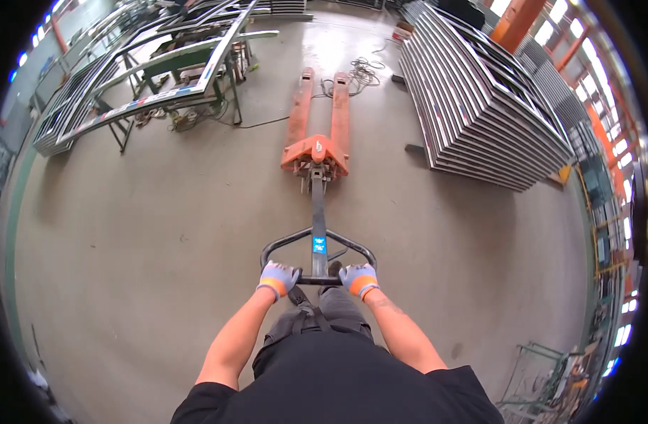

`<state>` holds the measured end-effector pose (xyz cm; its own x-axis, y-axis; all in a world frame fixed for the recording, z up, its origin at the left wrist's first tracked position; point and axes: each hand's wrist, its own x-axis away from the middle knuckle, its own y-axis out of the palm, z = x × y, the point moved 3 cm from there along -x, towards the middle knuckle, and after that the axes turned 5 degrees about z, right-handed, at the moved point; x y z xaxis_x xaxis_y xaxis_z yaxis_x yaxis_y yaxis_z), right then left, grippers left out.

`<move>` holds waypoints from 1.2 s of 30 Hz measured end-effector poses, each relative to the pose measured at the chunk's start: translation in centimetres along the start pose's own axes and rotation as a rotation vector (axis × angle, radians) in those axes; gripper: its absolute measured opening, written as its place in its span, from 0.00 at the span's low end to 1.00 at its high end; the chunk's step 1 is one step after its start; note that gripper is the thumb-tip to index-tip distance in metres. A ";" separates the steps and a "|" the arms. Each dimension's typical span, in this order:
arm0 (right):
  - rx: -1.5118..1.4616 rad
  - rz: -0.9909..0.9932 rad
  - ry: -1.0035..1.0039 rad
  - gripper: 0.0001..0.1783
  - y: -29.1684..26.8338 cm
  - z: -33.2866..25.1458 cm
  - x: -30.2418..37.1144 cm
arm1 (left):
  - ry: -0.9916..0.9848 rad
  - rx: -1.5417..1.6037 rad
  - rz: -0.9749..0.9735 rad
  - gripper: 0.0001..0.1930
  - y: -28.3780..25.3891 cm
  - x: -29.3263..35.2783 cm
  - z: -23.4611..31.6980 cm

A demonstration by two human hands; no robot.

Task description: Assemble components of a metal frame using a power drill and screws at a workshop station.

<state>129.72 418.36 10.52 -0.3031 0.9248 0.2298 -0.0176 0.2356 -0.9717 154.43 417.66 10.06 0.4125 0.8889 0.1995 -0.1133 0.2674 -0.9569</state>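
Both my hands wear grey gloves with orange cuffs. My left hand is wrapped round the left part of the black loop handle of a pallet jack. On the right part of the same bar, my right hand is closed too. The handle's dark shaft, with a blue label, runs away from me to the orange pallet jack. Its two worn forks point away and carry nothing. Beneath the handle my legs and shoes show in part.
A tall stack of metal frames stands at the right on supports. At the left, a large frame lies across green stands. A coiled cable lies by the fork tips, and another crosses the floor leftward. A green rack stands lower right.
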 end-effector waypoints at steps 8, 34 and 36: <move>-0.186 -0.161 0.069 0.25 -7.6 -4.8 5.0 | 0.005 0.001 -0.177 0.23 -6.8 6.5 0.0; -0.349 0.485 0.214 0.16 -44.2 -3.9 6.1 | 0.022 0.122 0.245 0.14 -43.2 6.4 4.0; -0.412 0.471 0.231 0.14 -44.4 -4.7 6.6 | -0.004 0.110 0.216 0.14 -42.5 7.2 3.6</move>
<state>133.02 415.37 55.47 0.0232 0.9862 -0.1642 0.4460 -0.1572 -0.8811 158.99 413.99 52.89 0.3648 0.9311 -0.0059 -0.2967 0.1102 -0.9486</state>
